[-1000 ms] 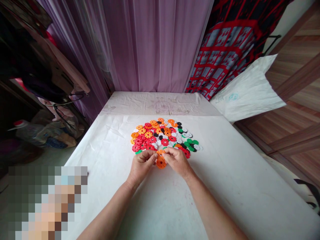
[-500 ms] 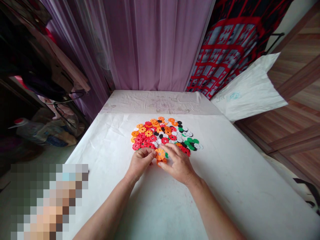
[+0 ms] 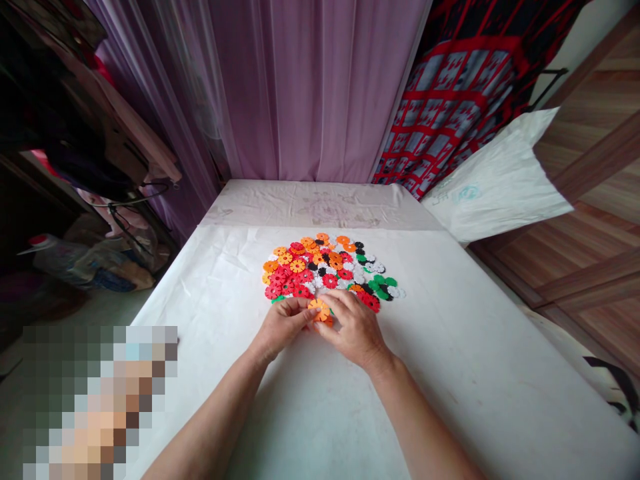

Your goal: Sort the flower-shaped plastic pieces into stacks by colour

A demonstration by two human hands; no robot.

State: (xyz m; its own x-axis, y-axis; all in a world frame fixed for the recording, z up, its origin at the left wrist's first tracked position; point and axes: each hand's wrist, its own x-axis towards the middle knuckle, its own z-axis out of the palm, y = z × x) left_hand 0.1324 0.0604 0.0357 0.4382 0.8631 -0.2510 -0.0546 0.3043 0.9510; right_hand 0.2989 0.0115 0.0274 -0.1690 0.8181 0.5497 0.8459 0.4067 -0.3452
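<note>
Both hands meet at the near edge of a pile of notched, flower-shaped plastic discs. My left hand pinches an orange-yellow notched disc between thumb and fingers at its left side. My right hand curls round the same disc from the right, fingers over its upper edge and thumb below. More orange shows just under this disc, partly hidden by the right thumb; whether the pieces are joined I cannot tell. Right behind the fingers lie red discs, white ones and a red group by the right knuckles.
The pile also holds black, orange and green discs, on a white-covered table. A white sack stands at the table's right side. Purple curtains hang behind; clothes hang at left. A pixelated patch covers the lower left.
The right hand's fingers have drawn closer round the orange-yellow disc, and the disc has tilted slightly and shifted a little to the left. The pile looks the same.
</note>
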